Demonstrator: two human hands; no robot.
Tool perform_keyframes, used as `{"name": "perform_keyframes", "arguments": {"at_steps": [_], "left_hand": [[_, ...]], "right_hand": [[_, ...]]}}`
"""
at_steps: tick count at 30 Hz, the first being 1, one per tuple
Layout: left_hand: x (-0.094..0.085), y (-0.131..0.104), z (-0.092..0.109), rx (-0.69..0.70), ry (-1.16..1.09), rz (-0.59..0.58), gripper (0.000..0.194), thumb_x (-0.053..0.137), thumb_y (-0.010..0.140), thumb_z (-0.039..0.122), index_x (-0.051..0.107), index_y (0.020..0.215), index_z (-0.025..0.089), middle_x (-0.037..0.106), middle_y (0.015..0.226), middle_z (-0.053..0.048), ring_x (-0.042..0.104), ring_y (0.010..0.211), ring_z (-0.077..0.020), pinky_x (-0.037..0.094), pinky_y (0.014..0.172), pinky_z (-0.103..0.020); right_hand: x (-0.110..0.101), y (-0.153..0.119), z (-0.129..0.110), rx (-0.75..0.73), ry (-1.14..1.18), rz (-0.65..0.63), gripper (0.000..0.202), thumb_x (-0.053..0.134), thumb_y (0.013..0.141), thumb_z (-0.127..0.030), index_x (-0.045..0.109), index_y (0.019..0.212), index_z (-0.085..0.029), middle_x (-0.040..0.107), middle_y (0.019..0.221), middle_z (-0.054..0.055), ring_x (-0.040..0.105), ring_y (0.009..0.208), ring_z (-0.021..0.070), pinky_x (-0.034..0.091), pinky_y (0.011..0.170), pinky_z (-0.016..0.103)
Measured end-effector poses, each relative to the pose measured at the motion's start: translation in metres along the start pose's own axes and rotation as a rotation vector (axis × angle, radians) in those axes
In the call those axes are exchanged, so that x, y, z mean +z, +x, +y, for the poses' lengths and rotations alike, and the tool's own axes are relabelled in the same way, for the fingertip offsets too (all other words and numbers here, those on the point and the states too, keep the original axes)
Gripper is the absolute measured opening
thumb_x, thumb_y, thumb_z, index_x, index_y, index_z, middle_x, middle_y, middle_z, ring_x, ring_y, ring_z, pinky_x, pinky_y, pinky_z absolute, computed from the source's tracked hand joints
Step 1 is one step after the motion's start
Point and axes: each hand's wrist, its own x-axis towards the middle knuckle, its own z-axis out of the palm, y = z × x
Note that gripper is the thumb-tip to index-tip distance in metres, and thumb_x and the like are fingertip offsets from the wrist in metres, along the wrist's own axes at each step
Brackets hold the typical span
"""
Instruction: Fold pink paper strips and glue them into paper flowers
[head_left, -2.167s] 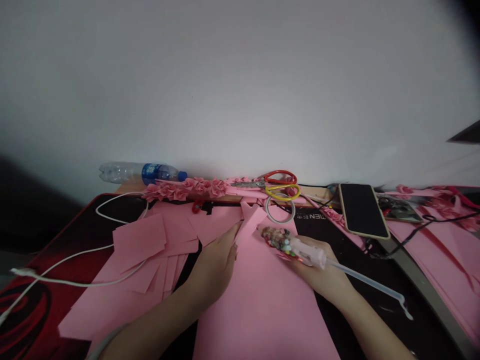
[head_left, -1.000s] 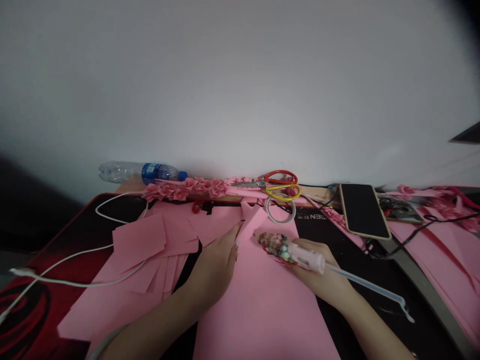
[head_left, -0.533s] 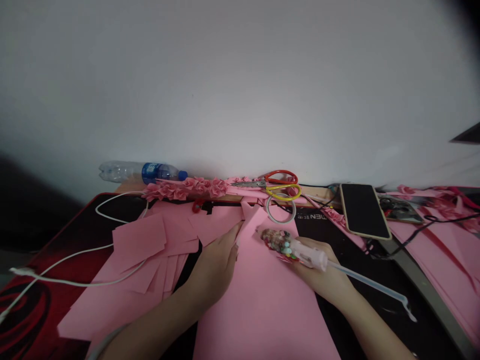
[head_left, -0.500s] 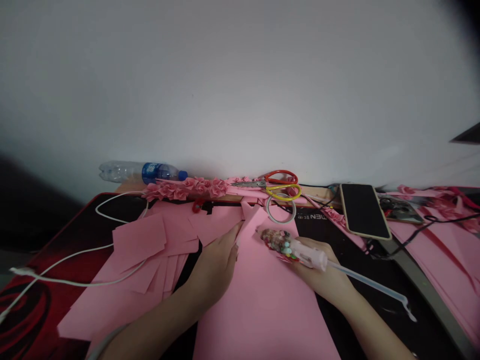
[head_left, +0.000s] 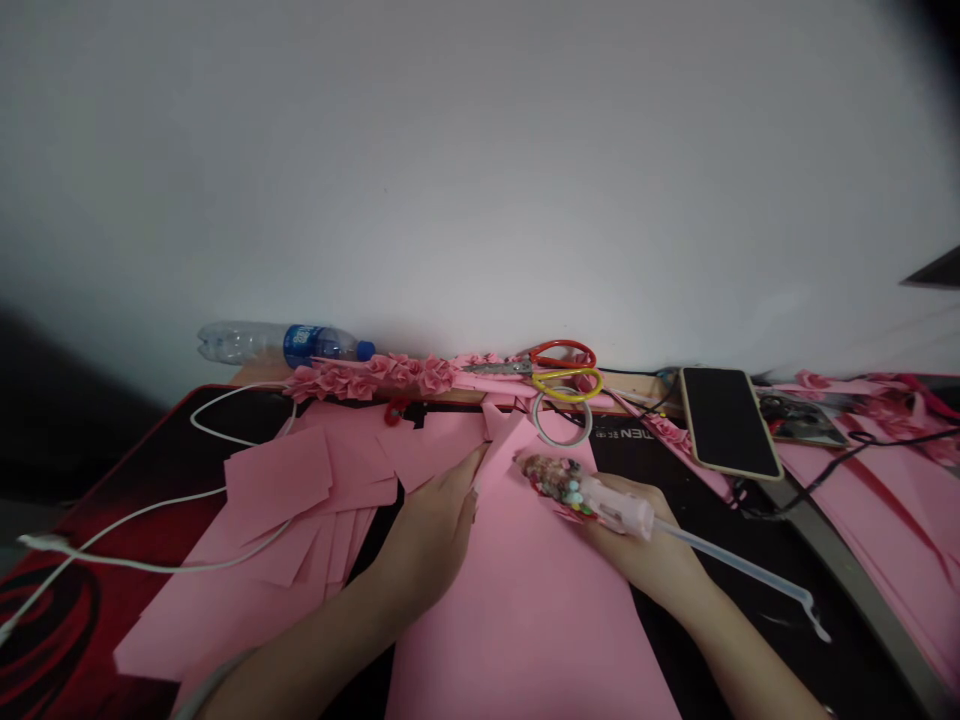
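Observation:
My left hand (head_left: 427,530) is closed on a narrow folded piece of pink paper (head_left: 504,447), its fingertips at the paper's left edge. In my right hand (head_left: 660,545) is a glue gun (head_left: 570,490) studded with coloured beads, its tip aimed left at the folded piece, a small gap away. A long translucent glue stick (head_left: 739,562) juts from its rear, bent at the end. My right fingers are mostly hidden behind the gun. Under both hands lies a large pink sheet (head_left: 525,620).
Pink paper squares (head_left: 277,485) and a white cable (head_left: 172,568) lie left. Along the wall are a plastic bottle (head_left: 285,343), pink paper flowers (head_left: 375,378), scissors (head_left: 566,385) and a tape roll (head_left: 561,418). A phone (head_left: 729,420) and more pink paper (head_left: 877,540) lie right.
The glue gun's tip has shifted very slightly. My left hand and the folded paper stay nearly where they were.

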Motion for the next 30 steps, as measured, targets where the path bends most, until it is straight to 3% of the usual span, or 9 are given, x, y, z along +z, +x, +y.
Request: {"name": "perform_keyframes", "arguments": {"at_steps": [12, 19, 30], "left_hand": [[-0.0004, -0.0017, 0.0006, -0.005, 0.005, -0.009, 0.047, 0.028, 0.092, 0.018, 0.046, 0.134, 0.01, 0.066, 0.115, -0.015, 0.064, 0.097, -0.0221, 0.049, 0.09, -0.039], [-0.0007, -0.0001, 0.0, 0.0, 0.001, -0.006, 0.047, 0.028, 0.092, 0.018, 0.046, 0.134, 0.009, 0.067, 0.11, -0.015, 0.064, 0.094, -0.0216, 0.05, 0.087, -0.038], [0.0005, -0.0019, -0.0003, 0.029, 0.047, 0.028, 0.046, 0.031, 0.092, 0.016, 0.047, 0.134, 0.013, 0.066, 0.118, -0.014, 0.064, 0.102, -0.0214, 0.05, 0.091, -0.037]], "right_hand": [[-0.0005, 0.0006, -0.0013, 0.018, -0.019, 0.05, 0.016, 0.056, 0.074, -0.025, 0.056, 0.06, -0.018, 0.056, 0.055, 0.001, 0.05, 0.048, 0.0133, 0.039, 0.044, 0.024], [-0.0015, -0.0003, 0.0015, 0.101, 0.015, 0.067, 0.013, 0.055, 0.073, -0.027, 0.061, 0.069, -0.016, 0.066, 0.068, 0.008, 0.06, 0.058, 0.0186, 0.047, 0.052, 0.027], [-0.0015, 0.0011, -0.0064, -0.018, -0.067, 0.0, 0.015, 0.054, 0.074, -0.021, 0.054, 0.059, -0.02, 0.056, 0.054, 0.001, 0.051, 0.047, 0.0144, 0.04, 0.044, 0.026]]}}
